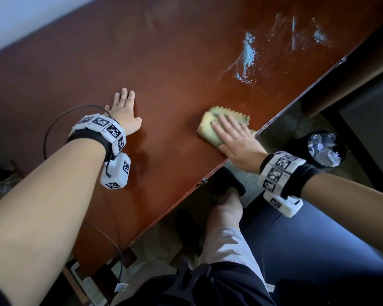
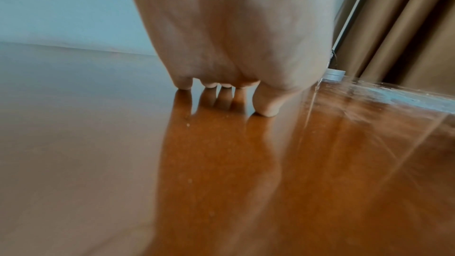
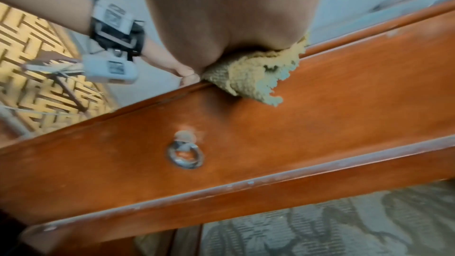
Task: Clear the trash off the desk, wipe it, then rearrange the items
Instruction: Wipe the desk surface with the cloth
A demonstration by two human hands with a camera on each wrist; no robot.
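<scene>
your right hand [image 1: 237,140] is flat on a folded yellow cloth [image 1: 217,120], fingers straight and close together, pressing it down right at the near edge of the reddish-brown wooden desk [image 1: 164,62]. from the right wrist view the cloth [image 3: 253,73] bunches under your palm and one ragged corner hangs over the desk's front edge, just above a drawer front [image 3: 246,143] with a metal ring pull [image 3: 185,155].

your left hand [image 1: 125,111] sits well apart from the cloth, further left on the desktop, palm down, fingers straight and only slightly spread, thumb out to the side. the left wrist view shows the fingertips [image 2: 183,85] touching the glossy surface with their reflection right under them.

past the cloth, toward the far right end of the desk, there's a patch of whitish smears and crumbs [image 1: 281,47] on the wood, near the edge but clear of both hands.

on the floor to the right of the desk, a black bin [image 1: 323,151] holds clear crumpled plastic. patterned carpet [image 3: 320,227] runs under the desk, and brown curtains [image 2: 406,26] hang beyond its far end.
</scene>
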